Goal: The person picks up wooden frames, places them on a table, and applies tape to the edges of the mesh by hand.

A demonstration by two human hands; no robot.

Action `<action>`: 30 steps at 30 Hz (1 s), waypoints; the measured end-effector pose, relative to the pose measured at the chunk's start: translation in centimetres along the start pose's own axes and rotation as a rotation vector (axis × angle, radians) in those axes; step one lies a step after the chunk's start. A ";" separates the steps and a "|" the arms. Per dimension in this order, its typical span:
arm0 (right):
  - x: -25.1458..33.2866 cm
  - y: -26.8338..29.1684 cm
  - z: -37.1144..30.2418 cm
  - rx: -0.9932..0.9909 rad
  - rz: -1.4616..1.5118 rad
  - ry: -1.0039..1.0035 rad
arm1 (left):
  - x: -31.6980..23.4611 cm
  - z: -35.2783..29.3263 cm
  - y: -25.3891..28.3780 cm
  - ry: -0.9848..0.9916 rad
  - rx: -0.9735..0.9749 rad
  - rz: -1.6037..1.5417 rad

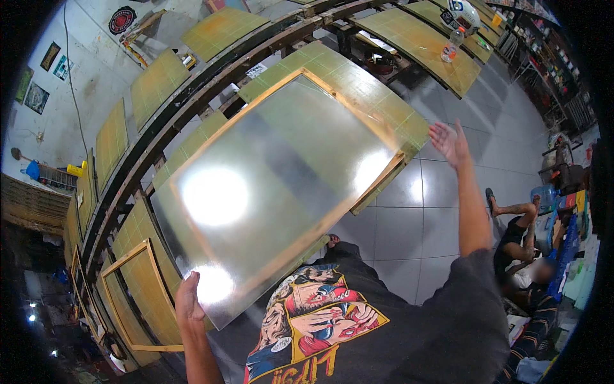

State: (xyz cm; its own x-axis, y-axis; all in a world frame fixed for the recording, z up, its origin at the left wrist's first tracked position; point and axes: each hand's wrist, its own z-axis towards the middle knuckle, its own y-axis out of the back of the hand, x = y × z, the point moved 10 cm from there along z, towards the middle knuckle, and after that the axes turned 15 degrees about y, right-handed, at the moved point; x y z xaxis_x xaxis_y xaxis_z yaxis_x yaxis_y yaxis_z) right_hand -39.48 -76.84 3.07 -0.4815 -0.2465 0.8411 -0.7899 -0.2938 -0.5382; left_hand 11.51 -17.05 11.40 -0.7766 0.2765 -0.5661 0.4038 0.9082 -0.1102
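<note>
A large clear, glossy sheet [275, 137], of glass or plastic, tilts over a light wooden frame [342, 96]. Bright lamp reflections show on its surface. Under the frame is a greenish board [384, 86] marked with pale lines. My left hand [190, 299] grips the sheet at its near left edge, thumb on top; the fingers beneath are partly hidden. Off the board's right corner, my right hand [451, 143] is raised with fingers stretched out, touching nothing. Whether the sheet rests on the frame at its far side, I cannot tell.
A second wooden frame [153, 269] lies on a board to the left. More boards line a long curved-looking rail [153, 150]. A plastic bottle [453, 46] stands on the far-right board [409, 38]. A seated person [518, 249] is at the right, on the tiled floor's edge.
</note>
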 end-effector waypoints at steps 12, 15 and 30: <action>-10.6 -12.9 13.2 0.439 -0.754 -0.649 | 1.6 0.0 0.3 0.086 0.153 -0.069; -13.8 -14.1 13.3 0.518 -0.627 -0.766 | 2.1 -0.2 0.0 0.119 0.103 -0.114; -14.6 -19.5 13.5 0.738 -0.408 -0.592 | 2.4 -0.7 -0.7 0.009 0.083 -0.068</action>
State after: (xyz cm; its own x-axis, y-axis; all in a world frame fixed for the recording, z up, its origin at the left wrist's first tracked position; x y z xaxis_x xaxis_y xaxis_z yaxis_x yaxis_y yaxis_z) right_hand -11.90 -79.95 0.56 0.1936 -0.3572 0.9137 -0.3247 -0.9022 -0.2839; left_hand 9.04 -16.78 10.63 -0.8078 0.2181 -0.5476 0.3880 0.8961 -0.2154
